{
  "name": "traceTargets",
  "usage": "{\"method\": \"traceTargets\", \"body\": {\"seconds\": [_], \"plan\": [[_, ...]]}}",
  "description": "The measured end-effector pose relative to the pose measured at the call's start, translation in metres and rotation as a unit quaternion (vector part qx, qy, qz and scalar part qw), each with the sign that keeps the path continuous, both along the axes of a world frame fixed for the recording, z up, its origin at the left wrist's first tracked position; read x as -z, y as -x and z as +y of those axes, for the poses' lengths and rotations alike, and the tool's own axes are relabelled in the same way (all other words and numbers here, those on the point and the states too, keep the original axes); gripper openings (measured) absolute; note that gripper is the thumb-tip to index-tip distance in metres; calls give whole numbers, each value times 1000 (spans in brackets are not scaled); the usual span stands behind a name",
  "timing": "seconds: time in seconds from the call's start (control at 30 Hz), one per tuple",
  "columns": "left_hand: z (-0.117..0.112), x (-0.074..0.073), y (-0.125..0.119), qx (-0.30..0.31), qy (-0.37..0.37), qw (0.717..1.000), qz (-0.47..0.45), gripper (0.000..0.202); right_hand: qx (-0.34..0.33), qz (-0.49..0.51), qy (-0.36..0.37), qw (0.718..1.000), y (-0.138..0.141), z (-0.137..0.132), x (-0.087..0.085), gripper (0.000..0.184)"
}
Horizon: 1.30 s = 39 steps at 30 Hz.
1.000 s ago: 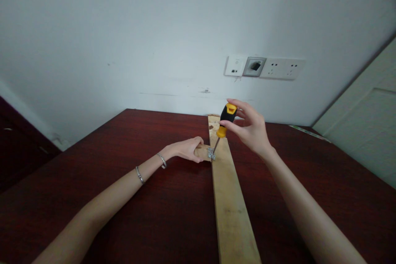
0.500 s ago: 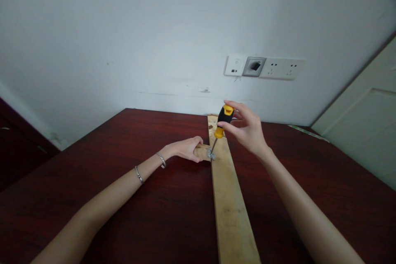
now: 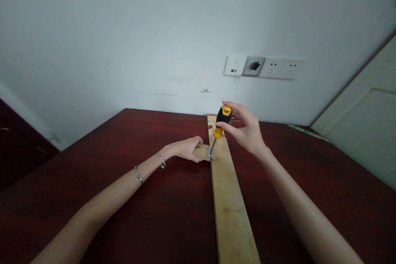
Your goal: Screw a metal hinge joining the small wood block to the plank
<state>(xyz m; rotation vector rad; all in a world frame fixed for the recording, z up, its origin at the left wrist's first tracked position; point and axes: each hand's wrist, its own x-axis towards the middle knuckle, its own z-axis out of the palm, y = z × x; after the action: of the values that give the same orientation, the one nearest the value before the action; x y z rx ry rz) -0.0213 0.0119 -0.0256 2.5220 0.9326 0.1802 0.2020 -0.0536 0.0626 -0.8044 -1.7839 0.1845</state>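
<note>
Board [image 3: 230, 198] cut off below, screwdriver tip [image 3: 211, 152] indistinct

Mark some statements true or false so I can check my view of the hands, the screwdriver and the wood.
1. The right hand holds the screwdriver. True.
2. The left hand hangs free, holding nothing. False: it grips the short wooden piece.
3. The screwdriver slants down, its lower end at the metal fitting. True.
4. The short wooden piece lies right of the long board. False: it lies on the left side.
5. The screwdriver's handle is black and yellow. True.
6. Both bracelets are on the right arm. False: they are on the left arm.
</note>
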Motion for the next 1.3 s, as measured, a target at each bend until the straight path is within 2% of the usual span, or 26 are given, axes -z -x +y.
{"method": "traceTargets", "body": {"seconds": [0.63,0.87,1.07,1.3], "plan": [[-1,0,0,0,4,1000,-4,57,-2,21,37,999,-2,9,8,61],[-1,-1,0,3,1,1000,-3,57,-14,8,35,999,-1,4,6,57],[0,2,-1,-3,-1,1000,-1,58,-25,6,31,999,2,-1,1,44],[0,0,0,0,-3,1000,1,58,-8,-16,28,999,3,-4,-4,45]]}}
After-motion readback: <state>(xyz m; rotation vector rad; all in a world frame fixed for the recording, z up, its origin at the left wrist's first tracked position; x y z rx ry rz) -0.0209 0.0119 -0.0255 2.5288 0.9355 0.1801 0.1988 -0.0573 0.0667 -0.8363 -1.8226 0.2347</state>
